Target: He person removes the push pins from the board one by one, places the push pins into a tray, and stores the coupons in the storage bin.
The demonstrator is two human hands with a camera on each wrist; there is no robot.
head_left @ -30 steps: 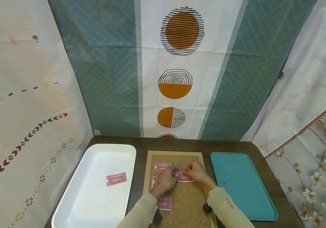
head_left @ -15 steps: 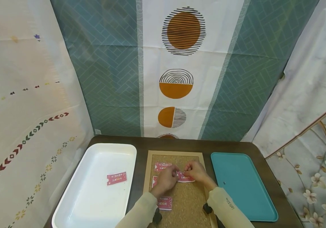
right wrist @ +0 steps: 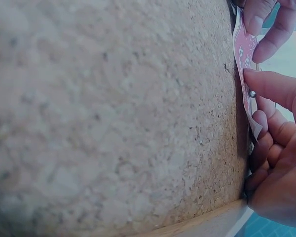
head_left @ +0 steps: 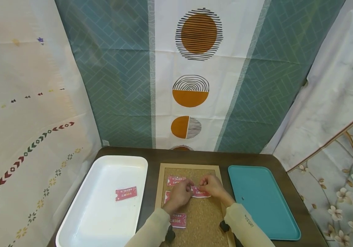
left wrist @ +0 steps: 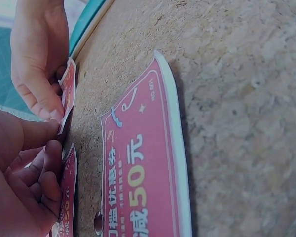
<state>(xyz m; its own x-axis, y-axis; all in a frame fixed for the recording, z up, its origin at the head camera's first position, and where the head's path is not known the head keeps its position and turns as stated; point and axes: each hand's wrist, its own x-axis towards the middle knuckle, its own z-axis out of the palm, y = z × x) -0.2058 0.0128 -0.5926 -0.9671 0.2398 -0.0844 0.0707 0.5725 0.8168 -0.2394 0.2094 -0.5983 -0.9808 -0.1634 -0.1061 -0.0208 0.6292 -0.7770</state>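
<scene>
A pink coupon point(head_left: 200, 192) lies against the corkboard point(head_left: 204, 219), with a hand at each end. My left hand point(head_left: 180, 193) pinches its left edge with thumb and fingertips. At the other end my right hand point(head_left: 212, 185) holds the top right corner, its thumb on the printed face and fingers curled by the edge. Close to the right thumb shows a small round silver pin head point(right wrist: 252, 94). Down the board's left side are more coupons, one at the top point(head_left: 175, 180), one partly behind my left hand point(head_left: 167, 196), and one lower point(head_left: 178, 220) with its right edge lifted.
To the left stands a white tray point(head_left: 102, 219) with one pink coupon point(head_left: 126, 193) in it. A teal tray point(head_left: 266, 202) is on the right, with a tiny dark speck near its left side. Both trays and the board rest on a dark table point(head_left: 192, 154) backed by curtains.
</scene>
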